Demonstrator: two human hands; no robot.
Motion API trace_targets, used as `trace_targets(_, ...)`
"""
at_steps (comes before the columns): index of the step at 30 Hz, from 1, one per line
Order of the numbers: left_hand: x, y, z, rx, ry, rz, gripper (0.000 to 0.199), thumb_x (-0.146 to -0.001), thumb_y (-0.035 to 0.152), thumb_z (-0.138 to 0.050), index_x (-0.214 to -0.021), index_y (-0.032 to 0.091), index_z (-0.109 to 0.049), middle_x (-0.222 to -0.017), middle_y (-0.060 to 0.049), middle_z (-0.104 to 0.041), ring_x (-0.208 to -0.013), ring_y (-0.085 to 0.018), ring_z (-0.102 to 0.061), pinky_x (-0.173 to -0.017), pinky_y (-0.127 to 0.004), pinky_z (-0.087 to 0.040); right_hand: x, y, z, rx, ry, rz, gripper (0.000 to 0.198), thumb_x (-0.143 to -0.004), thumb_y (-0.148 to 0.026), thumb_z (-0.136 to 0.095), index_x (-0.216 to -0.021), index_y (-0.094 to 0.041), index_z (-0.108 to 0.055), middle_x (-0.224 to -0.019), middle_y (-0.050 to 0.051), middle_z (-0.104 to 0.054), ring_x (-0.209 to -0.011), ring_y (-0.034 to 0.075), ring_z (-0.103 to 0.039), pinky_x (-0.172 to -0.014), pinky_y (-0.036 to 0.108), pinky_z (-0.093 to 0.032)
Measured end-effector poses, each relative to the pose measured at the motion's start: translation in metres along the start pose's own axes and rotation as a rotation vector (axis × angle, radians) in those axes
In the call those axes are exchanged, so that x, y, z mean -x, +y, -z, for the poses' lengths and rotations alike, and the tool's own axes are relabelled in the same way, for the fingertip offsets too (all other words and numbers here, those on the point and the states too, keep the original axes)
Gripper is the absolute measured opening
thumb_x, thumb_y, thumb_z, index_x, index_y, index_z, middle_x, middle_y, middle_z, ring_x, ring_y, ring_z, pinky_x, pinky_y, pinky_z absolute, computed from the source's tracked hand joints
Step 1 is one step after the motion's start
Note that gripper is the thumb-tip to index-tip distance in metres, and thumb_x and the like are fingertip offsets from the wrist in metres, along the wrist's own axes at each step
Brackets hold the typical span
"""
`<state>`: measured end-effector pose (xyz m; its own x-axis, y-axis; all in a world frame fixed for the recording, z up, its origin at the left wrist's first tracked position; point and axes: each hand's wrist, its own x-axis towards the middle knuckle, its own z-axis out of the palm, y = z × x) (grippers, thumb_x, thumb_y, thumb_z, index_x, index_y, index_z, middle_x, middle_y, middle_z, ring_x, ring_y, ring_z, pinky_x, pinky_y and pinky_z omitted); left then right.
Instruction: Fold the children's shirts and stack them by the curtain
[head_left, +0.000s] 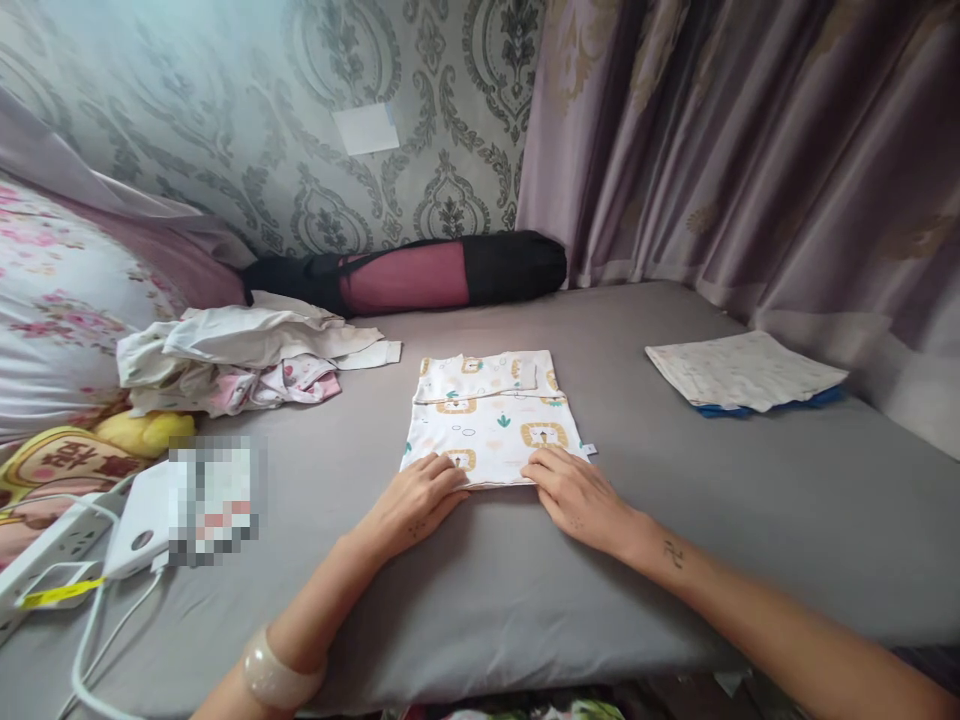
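Note:
A white shirt (491,440) printed with yellow lion faces and green leaves lies folded on the grey bed sheet in front of me. A sleeve lies folded across its far part, and a small white tag sticks out at its right edge. My left hand (426,492) grips the near left corner, fingers on top of the cloth. At the near right corner, my right hand (574,492) holds the same edge, its fingers curled over the fabric. Both thumbs are mostly hidden.
Crumpled clothes (255,345) lie at the left, near a floral pillow (67,300). A power strip (52,550) and a white device (142,510) with cables are at the near left. Folded cloths (742,370) lie right. A black-and-pink bag (405,275) rests along the wall.

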<state>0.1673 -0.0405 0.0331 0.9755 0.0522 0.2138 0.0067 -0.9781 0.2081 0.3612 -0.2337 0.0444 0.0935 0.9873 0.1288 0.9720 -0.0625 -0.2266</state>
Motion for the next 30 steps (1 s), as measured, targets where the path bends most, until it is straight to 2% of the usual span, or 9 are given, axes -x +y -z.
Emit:
trace_targets(6,0.030,-0.037,0.009,-0.008,0.036,0.090,0.025,-0.097,0.028,-0.041,-0.101,0.022,-0.064,-0.101,-0.008,-0.068,-0.091,-0.020,-0.062,-0.080,-0.033,-0.050,0.018,0.029,0.009,0.001,-0.048,-0.126,0.035,-0.083,-0.002,-0.042,-0.097,-0.021,-0.067,-0.106,0.007,-0.064,-0.101,0.021,-0.057,-0.082,0.031,-0.045)
trace_targets(9,0.037,-0.047,0.016,0.072,0.071,0.217,0.025,-0.096,0.034,-0.043,-0.097,0.024,-0.066,-0.099,-0.006,-0.069,-0.090,-0.019,-0.062,-0.078,-0.030,-0.050,0.022,0.042,0.018,-0.066,-0.068,-0.205,0.035,-0.082,-0.005,-0.043,-0.100,-0.022,-0.069,-0.108,0.006,-0.066,-0.102,0.021,-0.058,-0.084,0.031,-0.045)
trace_targets(12,0.036,-0.049,0.024,0.199,0.117,0.369,0.027,-0.094,0.042,-0.046,-0.095,0.024,-0.067,-0.096,-0.005,-0.068,-0.084,-0.018,-0.062,-0.069,-0.026,-0.048,0.019,0.052,0.026,-0.150,-0.067,-0.268,0.030,-0.087,-0.015,-0.044,-0.097,-0.024,-0.071,-0.104,0.004,-0.069,-0.098,0.020,-0.061,-0.083,0.029,-0.044)
trace_targets(17,0.018,-0.056,0.025,0.347,0.247,0.616,0.032,-0.086,0.050,-0.055,-0.089,0.022,-0.070,-0.076,-0.001,-0.064,-0.063,-0.013,-0.052,-0.061,-0.024,-0.043,0.004,0.071,0.029,-0.288,0.011,-0.413,0.030,-0.090,-0.039,-0.048,-0.077,-0.022,-0.068,-0.080,0.001,-0.068,-0.074,0.017,-0.060,-0.065,0.025,-0.041)
trace_targets(21,-0.001,-0.067,0.020,0.387,0.381,0.694,0.031,-0.082,0.047,-0.056,-0.084,0.019,-0.071,-0.074,-0.001,-0.061,-0.066,-0.013,-0.052,-0.061,-0.024,-0.041,-0.011,0.089,0.025,-0.465,0.073,-0.570,0.038,-0.082,-0.053,-0.055,-0.071,-0.019,-0.065,-0.053,-0.004,-0.054,-0.054,0.013,-0.050,-0.052,0.023,-0.032)
trace_targets(25,-0.022,-0.074,0.018,0.319,0.446,0.743,0.025,-0.079,0.039,-0.055,-0.075,0.018,-0.067,-0.071,0.000,-0.056,-0.066,-0.013,-0.051,-0.063,-0.025,-0.039,-0.029,0.103,0.022,-0.561,0.160,-0.588,0.041,-0.079,-0.055,-0.055,-0.080,-0.016,-0.068,-0.053,-0.004,-0.055,-0.052,0.013,-0.049,-0.053,0.024,-0.033)
trace_targets(30,-0.048,-0.084,0.013,0.276,0.467,0.843,0.018,-0.080,0.032,-0.053,-0.072,0.019,-0.062,-0.066,0.001,-0.054,-0.066,-0.014,-0.050,-0.065,-0.025,-0.039,-0.061,0.109,0.019,-0.322,0.259,-0.618,0.035,-0.083,-0.047,-0.051,-0.071,-0.017,-0.064,-0.061,0.000,-0.059,-0.058,0.015,-0.050,-0.054,0.025,-0.032)
